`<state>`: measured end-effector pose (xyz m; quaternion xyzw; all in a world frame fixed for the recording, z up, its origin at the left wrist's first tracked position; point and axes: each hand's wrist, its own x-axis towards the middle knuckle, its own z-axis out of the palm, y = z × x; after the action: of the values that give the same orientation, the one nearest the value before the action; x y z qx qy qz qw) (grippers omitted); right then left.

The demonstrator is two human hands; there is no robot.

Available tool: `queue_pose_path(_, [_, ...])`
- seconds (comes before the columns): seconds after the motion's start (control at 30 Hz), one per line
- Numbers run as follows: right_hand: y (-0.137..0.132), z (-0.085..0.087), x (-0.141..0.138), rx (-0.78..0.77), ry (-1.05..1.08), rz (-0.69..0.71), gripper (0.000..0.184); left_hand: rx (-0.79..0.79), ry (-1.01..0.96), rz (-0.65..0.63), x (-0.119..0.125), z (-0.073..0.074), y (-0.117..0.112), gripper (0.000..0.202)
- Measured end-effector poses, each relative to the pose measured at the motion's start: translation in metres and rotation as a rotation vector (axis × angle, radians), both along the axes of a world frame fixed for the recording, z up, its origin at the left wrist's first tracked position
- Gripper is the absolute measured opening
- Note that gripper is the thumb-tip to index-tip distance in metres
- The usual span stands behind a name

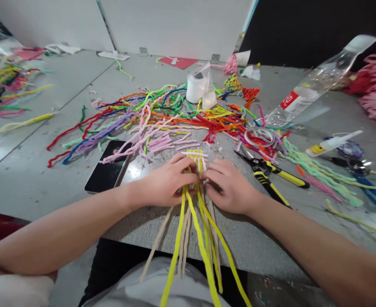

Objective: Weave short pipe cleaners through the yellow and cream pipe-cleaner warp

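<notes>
A small piece of weaving (195, 155) in yellow and beige lies on the table in front of me, its upper edge set on a short white strip. Long yellow cords (199, 230) and beige cords (157, 243) hang from it over the table edge toward my lap. My left hand (172, 179) has its fingers closed over the left side of the weaving, pinching yellow cords. From the right, my right hand (228, 185) pinches cords at the other side with bent fingers. The fingertips nearly meet, and they hide the exact strands.
Loose coloured cords (156, 115) are heaped beyond my hands. A phone (106, 166) lies at left. Yellow-black pliers (271, 170), a tape ring (258, 137), a glue bottle (333, 143) and a plastic bottle (319, 83) are at right. A white roll (195, 88) stands behind.
</notes>
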<state>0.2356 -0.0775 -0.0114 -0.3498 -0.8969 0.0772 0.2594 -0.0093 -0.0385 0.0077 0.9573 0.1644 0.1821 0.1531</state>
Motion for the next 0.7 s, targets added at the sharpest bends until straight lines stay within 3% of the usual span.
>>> queue_pose_path(0.27, [-0.0014,-0.0013,0.0009,-0.001,-0.084,-0.04,0.01,0.059,0.043,0.011,0.0028,-0.0039,-0.0031,0.019])
queue_pose_path(0.47, [0.0022,-0.0029,0.0058,-0.011,-0.04,0.058,0.017,0.042,0.074,0.031,0.0021,-0.0037,-0.0032,0.014])
queue_pose_path(0.7, [0.0034,-0.0011,0.0066,-0.026,-0.045,0.112,0.016,-0.051,0.117,0.024,0.0025,-0.0003,-0.0041,0.028])
